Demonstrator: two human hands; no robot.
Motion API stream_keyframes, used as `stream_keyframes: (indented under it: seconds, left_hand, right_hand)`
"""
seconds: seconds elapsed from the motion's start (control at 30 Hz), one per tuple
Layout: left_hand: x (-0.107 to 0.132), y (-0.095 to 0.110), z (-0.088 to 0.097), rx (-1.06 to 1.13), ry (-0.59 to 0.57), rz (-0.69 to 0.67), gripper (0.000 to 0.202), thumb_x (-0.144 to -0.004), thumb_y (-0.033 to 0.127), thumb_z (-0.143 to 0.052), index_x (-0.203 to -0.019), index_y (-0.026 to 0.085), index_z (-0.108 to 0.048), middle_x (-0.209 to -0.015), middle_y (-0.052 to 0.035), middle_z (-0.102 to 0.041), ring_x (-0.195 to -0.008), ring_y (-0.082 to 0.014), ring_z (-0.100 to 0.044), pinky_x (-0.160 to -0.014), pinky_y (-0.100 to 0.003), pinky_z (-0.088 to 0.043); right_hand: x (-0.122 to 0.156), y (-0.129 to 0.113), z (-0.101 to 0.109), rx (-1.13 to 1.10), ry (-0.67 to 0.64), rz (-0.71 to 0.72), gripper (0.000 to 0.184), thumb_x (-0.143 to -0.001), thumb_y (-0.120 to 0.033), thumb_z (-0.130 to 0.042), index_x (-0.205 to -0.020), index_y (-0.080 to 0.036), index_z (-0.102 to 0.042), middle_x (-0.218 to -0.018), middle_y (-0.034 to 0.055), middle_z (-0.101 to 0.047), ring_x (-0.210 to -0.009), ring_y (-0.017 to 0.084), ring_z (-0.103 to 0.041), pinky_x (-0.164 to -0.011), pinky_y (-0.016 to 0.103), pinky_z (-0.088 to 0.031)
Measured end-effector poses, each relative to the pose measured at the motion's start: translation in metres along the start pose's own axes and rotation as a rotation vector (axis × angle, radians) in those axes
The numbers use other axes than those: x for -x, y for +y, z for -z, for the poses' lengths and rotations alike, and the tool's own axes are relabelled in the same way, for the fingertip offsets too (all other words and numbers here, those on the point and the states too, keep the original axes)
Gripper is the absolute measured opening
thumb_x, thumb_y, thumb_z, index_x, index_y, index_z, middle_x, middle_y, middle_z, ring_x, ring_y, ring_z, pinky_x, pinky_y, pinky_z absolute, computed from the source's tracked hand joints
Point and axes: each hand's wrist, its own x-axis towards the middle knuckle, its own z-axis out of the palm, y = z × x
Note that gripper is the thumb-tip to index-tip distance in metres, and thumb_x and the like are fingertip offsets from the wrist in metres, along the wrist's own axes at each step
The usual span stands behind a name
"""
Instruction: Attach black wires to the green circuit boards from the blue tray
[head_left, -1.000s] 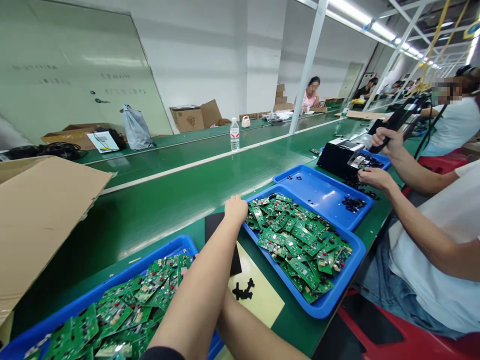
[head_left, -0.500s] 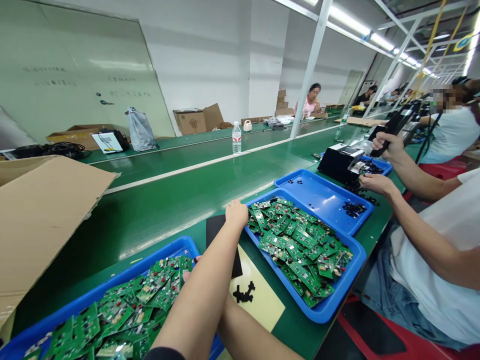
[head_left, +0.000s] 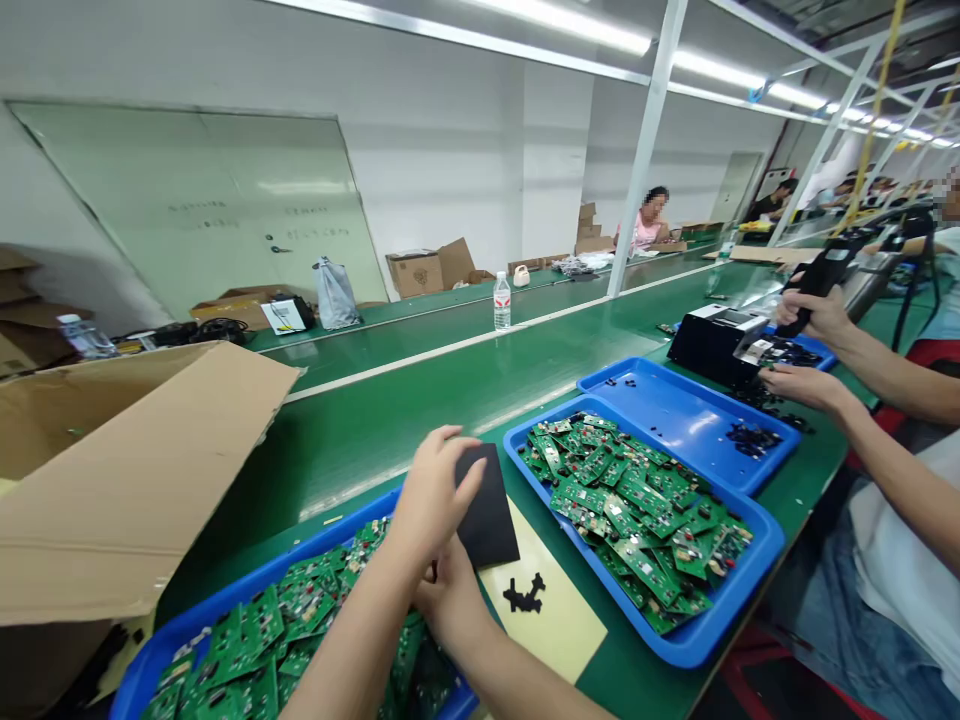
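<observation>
Currently | left grip [head_left: 433, 492] fingers apart | right grip [head_left: 454, 592] half-hidden, can't tell | circuit boards [head_left: 637, 505] in blue trays [head_left: 684, 645] either side

Smooth, glossy blue plastic in the board-filled tray [head_left: 766, 541] at lower right and, with bright glare, in the shallow tray [head_left: 671, 405] above it; smooth green faces, bumpy with components, on the circuit boards [head_left: 645, 490]; shiny green, streaked with reflections, along the workbench [head_left: 420, 410] mid-frame; matt cardboard, rough-edged, in the carton flap [head_left: 150, 480] at left; clear, shiny plastic in the water bottle [head_left: 502, 304], upper centre; matt black on the sheet [head_left: 491, 510] near centre; smooth, paper-like finish on the pale-yellow sheet [head_left: 562, 620], lower centre.
</observation>
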Motion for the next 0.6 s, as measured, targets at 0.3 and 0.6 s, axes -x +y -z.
stream_keyframes:
  seconds: [0.3,0.6]
  left_hand:
    - [0.121,-0.051,0.003,0.649,0.227,0.657,0.062,-0.059,0.058,-0.059,-0.108,0.019,-0.056,-0.115,-0.0126,-0.062,-0.112,-0.0337,-0.056,-0.095,-0.049,-0.046]
    - [0.123,-0.059,-0.001,0.878,0.378,0.892,0.062,-0.043,0.053,-0.066,-0.095,0.021,-0.056,-0.106,-0.0074,-0.064,-0.111,-0.0345,-0.055,-0.1,-0.05,-0.04]
  right_hand:
    - [0.006,-0.002,-0.009,-0.203,-0.008,-0.155,0.051,-0.054,-0.031,-0.08,-0.088,-0.021,-0.043,-0.063,-0.0088,-0.046,-0.047,0.004,-0.036,-0.046,0.017,-0.027]
    - [0.001,0.0,-0.011,-0.114,-0.046,-0.212,0.065,-0.038,-0.031,-0.087,-0.085,-0.021,-0.044,-0.063,-0.0107,-0.046,-0.046,0.003,-0.04,-0.044,0.015,-0.028]
